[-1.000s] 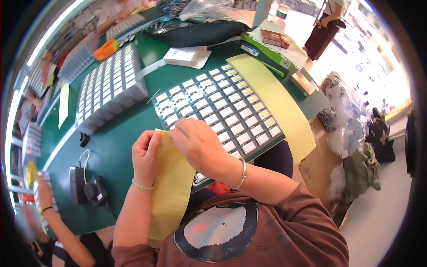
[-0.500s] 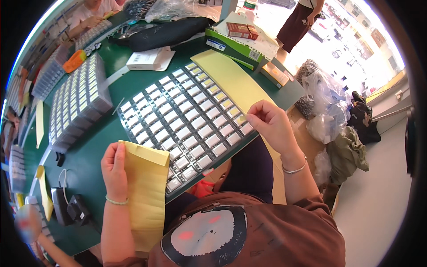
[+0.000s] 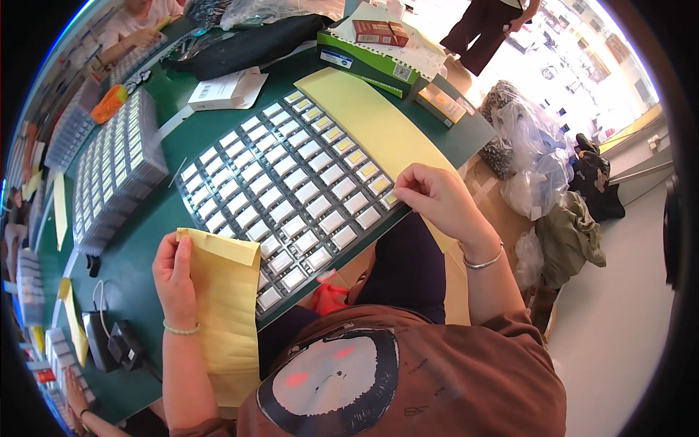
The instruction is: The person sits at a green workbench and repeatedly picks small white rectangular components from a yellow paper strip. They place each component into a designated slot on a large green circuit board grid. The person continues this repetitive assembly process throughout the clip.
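My left hand (image 3: 175, 273) pinches the top edge of a yellow paper sheet (image 3: 226, 306), which hangs down over the table's near edge. Before me lies a dark tray (image 3: 295, 231) with rows of white rectangular blocks (image 3: 318, 207). Along its far right row, several blocks carry small yellow stickers (image 3: 344, 146). My right hand (image 3: 429, 197) has its thumb and forefinger pressed together at the near end of that row, beside a yellow-topped block (image 3: 389, 198). What the fingertips hold, if anything, is hidden.
A yellow strip (image 3: 342, 98) lies behind the tray. To the left rise stacked trays (image 3: 120, 171) with an orange object (image 3: 109, 104) behind them. A green box (image 3: 371, 69) and a black bag (image 3: 255, 47) sit at the back. Power adapters (image 3: 124, 342) rest at the left.
The whole view has shifted, so tray and table sit a little further left. Both hands keep their grips, my right hand still at the row's near end. At lower left, another person's hand has moved.
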The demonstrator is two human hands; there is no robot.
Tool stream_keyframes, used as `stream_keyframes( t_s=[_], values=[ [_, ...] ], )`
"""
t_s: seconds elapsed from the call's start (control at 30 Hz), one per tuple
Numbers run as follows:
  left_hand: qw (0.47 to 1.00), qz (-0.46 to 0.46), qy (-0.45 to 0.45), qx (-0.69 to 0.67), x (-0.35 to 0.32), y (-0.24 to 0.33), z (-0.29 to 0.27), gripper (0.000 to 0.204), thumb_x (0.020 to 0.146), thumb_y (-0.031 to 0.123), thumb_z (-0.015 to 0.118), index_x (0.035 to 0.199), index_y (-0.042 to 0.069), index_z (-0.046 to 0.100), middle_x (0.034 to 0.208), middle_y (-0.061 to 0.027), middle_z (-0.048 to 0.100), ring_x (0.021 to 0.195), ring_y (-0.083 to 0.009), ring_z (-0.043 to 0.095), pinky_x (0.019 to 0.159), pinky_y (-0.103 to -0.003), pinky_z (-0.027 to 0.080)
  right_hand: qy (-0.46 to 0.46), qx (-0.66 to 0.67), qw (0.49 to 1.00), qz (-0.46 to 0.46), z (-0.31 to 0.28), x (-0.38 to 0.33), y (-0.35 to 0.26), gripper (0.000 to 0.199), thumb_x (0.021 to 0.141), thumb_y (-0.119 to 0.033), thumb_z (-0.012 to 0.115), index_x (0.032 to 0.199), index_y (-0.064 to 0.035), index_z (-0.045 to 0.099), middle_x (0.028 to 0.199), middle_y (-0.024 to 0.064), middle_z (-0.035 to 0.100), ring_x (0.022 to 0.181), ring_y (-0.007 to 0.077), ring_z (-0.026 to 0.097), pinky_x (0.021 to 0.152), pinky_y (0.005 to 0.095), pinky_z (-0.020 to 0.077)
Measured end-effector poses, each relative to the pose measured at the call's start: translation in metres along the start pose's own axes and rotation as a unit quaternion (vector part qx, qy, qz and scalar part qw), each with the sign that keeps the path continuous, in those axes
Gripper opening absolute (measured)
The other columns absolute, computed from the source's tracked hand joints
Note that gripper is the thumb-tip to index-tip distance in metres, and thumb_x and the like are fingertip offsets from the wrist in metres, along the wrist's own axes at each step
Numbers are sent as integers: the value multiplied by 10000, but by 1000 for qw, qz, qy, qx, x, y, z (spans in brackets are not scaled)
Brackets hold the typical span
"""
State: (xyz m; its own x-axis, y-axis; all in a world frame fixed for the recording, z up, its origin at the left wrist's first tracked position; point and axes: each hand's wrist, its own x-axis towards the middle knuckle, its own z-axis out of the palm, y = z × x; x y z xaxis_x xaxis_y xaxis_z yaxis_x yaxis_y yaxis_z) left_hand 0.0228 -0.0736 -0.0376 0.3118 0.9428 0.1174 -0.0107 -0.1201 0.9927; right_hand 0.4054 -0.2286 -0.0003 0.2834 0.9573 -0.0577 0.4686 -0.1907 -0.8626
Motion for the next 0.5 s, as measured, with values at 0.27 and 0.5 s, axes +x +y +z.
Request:
stream_keyframes(
  t_s=[0.27, 0.5],
  values=[
    [1000, -2, -2, 6, -2, 0, 0, 160, 1021, 148, 546, 1034, 12, 629, 925, 38, 623, 843, -17, 515, 787, -179, 411, 0, -4, 1000, 5, 0, -2, -6, 129, 915, -115, 640, 918, 13, 649, 792, 26, 653, 722, 86, 560, 667, 252, 458],
    [1000, -3, -4, 22, -2, 0, 0, 159, 1026, 170, 535, 1021, 36, 620, 928, 52, 600, 852, -10, 500, 796, -176, 396, 21, -44, 999, -17, 6, -3, -8, 123, 899, -107, 653, 904, 16, 644, 771, 51, 643, 712, 119, 576, 652, 282, 470]
  ],
)
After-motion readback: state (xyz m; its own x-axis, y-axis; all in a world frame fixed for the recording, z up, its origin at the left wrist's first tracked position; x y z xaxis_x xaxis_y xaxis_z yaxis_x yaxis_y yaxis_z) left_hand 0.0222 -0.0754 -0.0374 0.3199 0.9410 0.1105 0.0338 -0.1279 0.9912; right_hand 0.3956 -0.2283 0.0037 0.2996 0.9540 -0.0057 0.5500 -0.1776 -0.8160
